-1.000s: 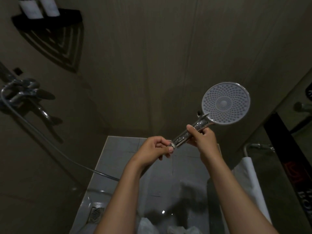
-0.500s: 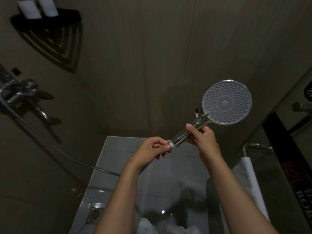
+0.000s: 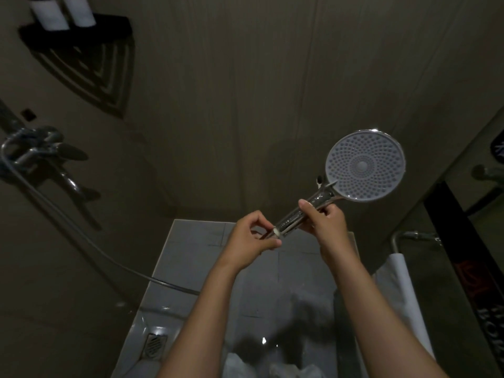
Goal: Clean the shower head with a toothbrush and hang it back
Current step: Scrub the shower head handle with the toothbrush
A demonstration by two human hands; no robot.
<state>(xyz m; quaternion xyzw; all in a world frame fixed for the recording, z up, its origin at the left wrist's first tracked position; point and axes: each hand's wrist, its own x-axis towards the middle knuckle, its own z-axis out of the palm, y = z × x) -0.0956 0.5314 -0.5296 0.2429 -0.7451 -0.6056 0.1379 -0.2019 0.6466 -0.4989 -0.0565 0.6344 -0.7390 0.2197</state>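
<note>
Chrome flashes along the handle (image 3: 297, 216) of the shower head (image 3: 365, 165), which is held up in the right half of the frame with its round, nozzle-dotted face turned toward the camera, presumably so the spray plate can be looked over and reached for scrubbing. The right hand (image 3: 326, 223) wraps the middle of the handle, fingers curled round it and thumb laid along the top, which steadies the head at a slant. The left hand (image 3: 249, 241) sits at the butt of the handle by a white ring (image 3: 276, 231), thumb and fingertips closed in a pinch there; a slim dark piece runs into the palm (hose fitting or toothbrush, I cannot tell which). A grey hose (image 3: 81, 236) trails from the mixer tap (image 3: 41, 151) at the left edge down toward the centre and vanishes behind the left forearm. Two bottles (image 3: 49, 12) stand on a dark corner shelf (image 3: 76, 31) at upper left, a floor drain (image 3: 155, 345) lies at the bottom, and a white towel (image 3: 401, 290) hangs at lower right.
</note>
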